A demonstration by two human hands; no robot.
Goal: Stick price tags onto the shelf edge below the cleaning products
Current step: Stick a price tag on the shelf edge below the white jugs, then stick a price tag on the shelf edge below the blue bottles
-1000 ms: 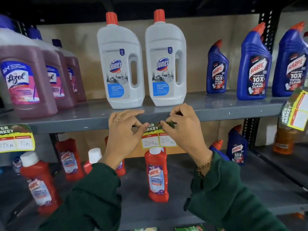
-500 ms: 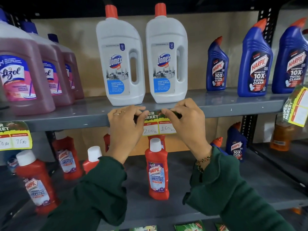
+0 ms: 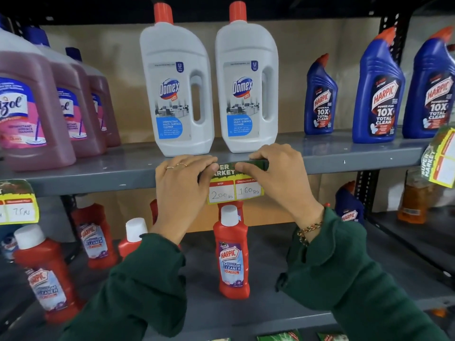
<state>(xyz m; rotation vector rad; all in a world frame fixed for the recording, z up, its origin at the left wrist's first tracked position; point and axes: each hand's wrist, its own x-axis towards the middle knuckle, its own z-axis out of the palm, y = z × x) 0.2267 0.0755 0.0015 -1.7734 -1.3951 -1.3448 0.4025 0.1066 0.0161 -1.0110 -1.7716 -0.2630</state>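
Observation:
A price tag (image 3: 235, 188), green on top with yellow-framed white boxes reading 200 and 160, lies against the grey shelf edge (image 3: 103, 179) below two white Domex bottles (image 3: 177, 94). My left hand (image 3: 183, 190) presses the tag's upper left corner with thumb and fingers. My right hand (image 3: 278, 178) presses the upper right corner, its fingers laid flat along the tag's top strip. Both hands cover parts of the green top.
Another tag (image 3: 18, 209) hangs on the shelf edge at left under pink Lizol bottles (image 3: 29, 114). A third tag (image 3: 440, 158) sticks out at right below blue Harpic bottles (image 3: 379, 94). Red Harpic bottles (image 3: 234, 254) stand on the lower shelf.
Both hands have lifted the tag from just below the shelf edge up onto it, and now press its top strip flat against the edge.

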